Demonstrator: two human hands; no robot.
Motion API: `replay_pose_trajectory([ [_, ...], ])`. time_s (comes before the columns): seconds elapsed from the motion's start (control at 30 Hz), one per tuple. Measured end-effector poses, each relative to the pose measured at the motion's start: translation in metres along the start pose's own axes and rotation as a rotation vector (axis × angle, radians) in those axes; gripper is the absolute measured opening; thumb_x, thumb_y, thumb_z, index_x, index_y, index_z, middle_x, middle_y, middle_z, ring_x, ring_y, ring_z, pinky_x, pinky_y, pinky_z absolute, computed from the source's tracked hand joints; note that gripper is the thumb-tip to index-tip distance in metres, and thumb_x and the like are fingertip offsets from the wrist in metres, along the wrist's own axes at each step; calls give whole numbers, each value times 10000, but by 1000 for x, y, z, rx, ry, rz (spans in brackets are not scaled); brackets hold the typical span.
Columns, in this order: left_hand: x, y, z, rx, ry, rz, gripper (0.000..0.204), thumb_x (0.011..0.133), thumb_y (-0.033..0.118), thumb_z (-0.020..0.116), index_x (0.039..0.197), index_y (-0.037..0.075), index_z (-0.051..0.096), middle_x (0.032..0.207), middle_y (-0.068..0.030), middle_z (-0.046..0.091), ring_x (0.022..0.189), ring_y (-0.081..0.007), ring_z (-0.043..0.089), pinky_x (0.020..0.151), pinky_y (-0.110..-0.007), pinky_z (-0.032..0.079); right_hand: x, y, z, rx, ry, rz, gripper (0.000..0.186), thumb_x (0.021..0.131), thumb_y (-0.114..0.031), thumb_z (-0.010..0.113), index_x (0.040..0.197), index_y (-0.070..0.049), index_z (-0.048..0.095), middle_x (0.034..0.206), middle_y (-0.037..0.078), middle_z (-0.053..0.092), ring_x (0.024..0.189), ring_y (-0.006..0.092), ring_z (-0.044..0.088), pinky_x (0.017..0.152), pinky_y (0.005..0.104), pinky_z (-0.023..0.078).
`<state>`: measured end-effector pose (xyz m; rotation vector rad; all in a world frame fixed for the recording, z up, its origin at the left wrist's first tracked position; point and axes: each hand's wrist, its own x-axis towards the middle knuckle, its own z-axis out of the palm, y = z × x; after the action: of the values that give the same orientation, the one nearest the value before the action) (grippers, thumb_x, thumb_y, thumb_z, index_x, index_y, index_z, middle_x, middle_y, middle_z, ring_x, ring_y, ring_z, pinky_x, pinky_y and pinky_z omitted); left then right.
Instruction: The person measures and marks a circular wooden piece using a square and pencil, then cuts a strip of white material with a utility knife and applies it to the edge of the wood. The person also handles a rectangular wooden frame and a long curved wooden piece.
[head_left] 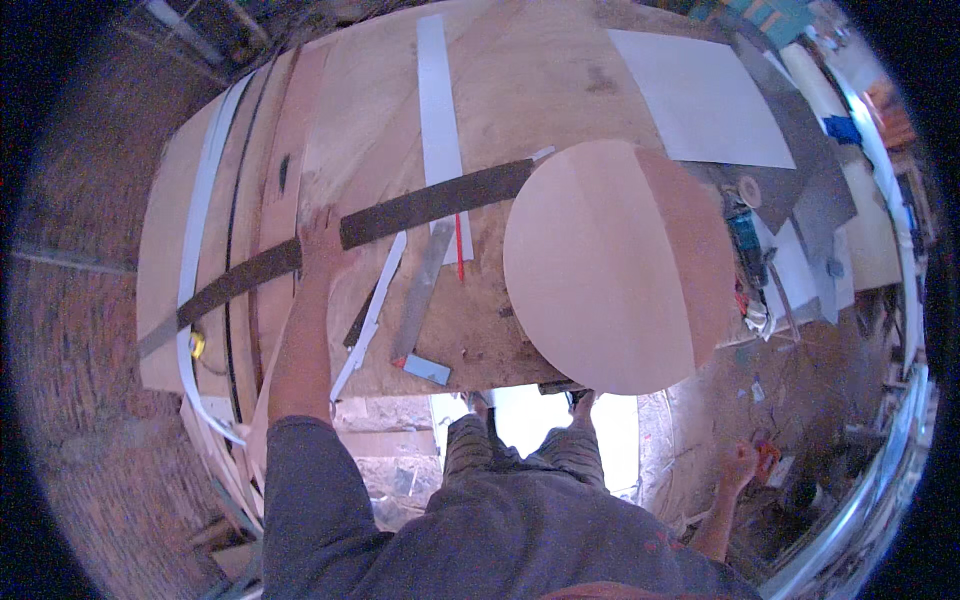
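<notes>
A long dark brown strip [430,203] runs slantwise over the worktable [520,90], from the left edge to a round pale wooden panel [600,265]. My left hand [320,240] lies across this strip, its fingers wrapped over it. Low on the right, away from the table, my right hand [740,463] is closed in a fist. An orange object [768,460] shows right beside that fist; its kind and whatever the fingers hold cannot be made out. The round panel has a lighter left part and a browner right part.
A try square [424,300], a red pencil [459,246] and a narrow white strip [370,318] lie near the table's front. A yellow tape measure [197,345] sits at left. White sheet [705,97] lies far right; tools [745,235] crowd the right edge. A brick wall [85,290] stands left.
</notes>
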<state>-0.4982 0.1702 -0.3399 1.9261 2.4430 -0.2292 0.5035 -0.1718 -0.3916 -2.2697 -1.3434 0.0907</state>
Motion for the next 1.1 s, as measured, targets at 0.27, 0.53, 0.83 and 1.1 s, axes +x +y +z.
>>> replay_pose_trajectory([
  [0.27, 24, -47, 18, -107, -239, 148, 1064, 756, 438, 887, 1639, 184, 351, 1691, -103, 362, 1590, -296, 279, 1304, -600, 144, -162, -157, 15, -203, -297, 47, 189, 850, -65, 719, 1029, -34, 771, 1000, 156, 759, 882, 284, 741, 802, 388, 589],
  [0.53, 25, -61, 9, -276, 58, 256, 991, 677, 299, 938, 1545, 130, 490, 1374, -187, 525, 1331, -378, 508, 1181, -517, 381, -171, -242, 44, -158, -504, 86, 219, 900, -112, 721, 1096, -26, 766, 1007, 164, 761, 886, 271, 752, 815, 385, 600],
  [0.83, 7, -93, -106, -176, 396, 251, 896, 608, 231, 949, 1426, 112, 604, 1323, -188, 510, 1256, -371, 565, 1065, -457, 513, -143, -321, 96, 251, -760, -201, 211, 938, -105, 715, 1130, -30, 764, 993, 150, 737, 869, 239, 735, 753, 360, 609],
  [1.1, -84, -97, -182, -279, 387, 245, 910, 644, 105, 915, 1479, 157, 557, 1393, -167, 472, 1315, -379, 542, 1126, -460, 497, -67, -504, 134, 341, -925, -753, 166, 940, -99, 748, 1066, 8, 746, 932, 130, 731, 818, 206, 710, 751, 356, 577],
])
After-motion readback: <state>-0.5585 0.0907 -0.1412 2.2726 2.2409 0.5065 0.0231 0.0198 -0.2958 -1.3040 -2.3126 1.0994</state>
